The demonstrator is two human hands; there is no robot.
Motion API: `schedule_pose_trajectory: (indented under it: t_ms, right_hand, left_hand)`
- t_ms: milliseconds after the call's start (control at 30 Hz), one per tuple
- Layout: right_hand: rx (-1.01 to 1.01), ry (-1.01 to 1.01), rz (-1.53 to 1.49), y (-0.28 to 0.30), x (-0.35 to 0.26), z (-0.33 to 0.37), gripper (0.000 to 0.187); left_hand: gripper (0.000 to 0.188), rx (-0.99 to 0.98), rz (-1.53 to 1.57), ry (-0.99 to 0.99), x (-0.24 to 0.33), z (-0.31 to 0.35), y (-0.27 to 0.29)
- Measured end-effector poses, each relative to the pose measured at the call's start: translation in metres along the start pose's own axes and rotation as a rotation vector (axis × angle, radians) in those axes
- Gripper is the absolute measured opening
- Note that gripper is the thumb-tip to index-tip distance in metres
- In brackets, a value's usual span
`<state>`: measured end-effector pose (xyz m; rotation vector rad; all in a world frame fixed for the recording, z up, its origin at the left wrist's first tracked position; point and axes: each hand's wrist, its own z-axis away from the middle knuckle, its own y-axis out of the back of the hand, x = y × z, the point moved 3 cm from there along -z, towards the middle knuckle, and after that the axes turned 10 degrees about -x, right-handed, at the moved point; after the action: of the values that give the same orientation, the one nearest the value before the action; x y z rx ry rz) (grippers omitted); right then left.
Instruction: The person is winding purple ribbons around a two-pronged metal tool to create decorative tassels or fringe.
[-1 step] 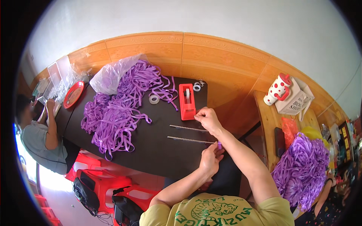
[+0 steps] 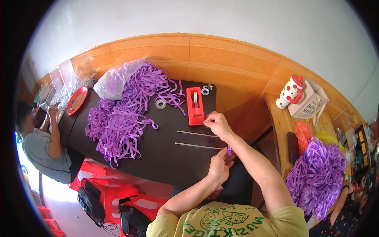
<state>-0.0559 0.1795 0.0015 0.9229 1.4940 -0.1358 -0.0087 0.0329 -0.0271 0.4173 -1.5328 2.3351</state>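
Observation:
My left hand [image 2: 219, 165] is closed at the table's right edge, with a short end of purple ribbon [image 2: 229, 150] showing at its fingertips. Farther forward, my right hand [image 2: 218, 125] pinches its fingertips together beside the near end of a red tape dispenser [image 2: 195, 108]. What those fingers hold is too small to make out. Two thin, light-coloured strips [image 2: 197, 145] lie side by side on the dark table [image 2: 158, 170], their right ends reaching toward my hands. A large tangled pile of purple ribbon [image 2: 118, 122] spreads to the left, partly coming out of a clear plastic bag [image 2: 118, 81].
Tape rolls [image 2: 160, 104] lie near the dispenser. A red plate [image 2: 77, 100] is at the far left, near a seated co-worker [image 2: 47, 146]. Red stools [image 2: 106, 197] carry black bags. On the right, a wooden bench [image 2: 276, 118] holds a spotted tumbler [image 2: 290, 93], a paper bag and more purple ribbon.

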Motion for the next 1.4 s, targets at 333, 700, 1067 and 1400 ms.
schedule_pose_trajectory:
  t_ms: [333, 700, 1067, 1400]
  right_hand:
    - [-0.348, -0.214, -0.367, 0.083, 0.0, 0.066, 0.014]
    - [-0.577, -0.144, -0.366, 0.076, 0.033, 0.094, 0.014]
    - [-0.544, -0.137, -0.397, 0.071, 0.042, 0.09, 0.015]
    - [-0.503, -0.155, -0.382, 0.069, 0.043, 0.088, 0.016]
  left_hand:
    - [0.037, 0.028, -0.093, -0.037, 0.0, -0.002, 0.003]
    - [0.049, 0.242, -0.103, -0.149, -0.015, -0.018, -0.001]
    - [0.032, 0.344, -0.085, -0.241, -0.015, -0.029, -0.008]
    - [0.026, 0.448, -0.12, -0.263, -0.011, -0.028, -0.019]
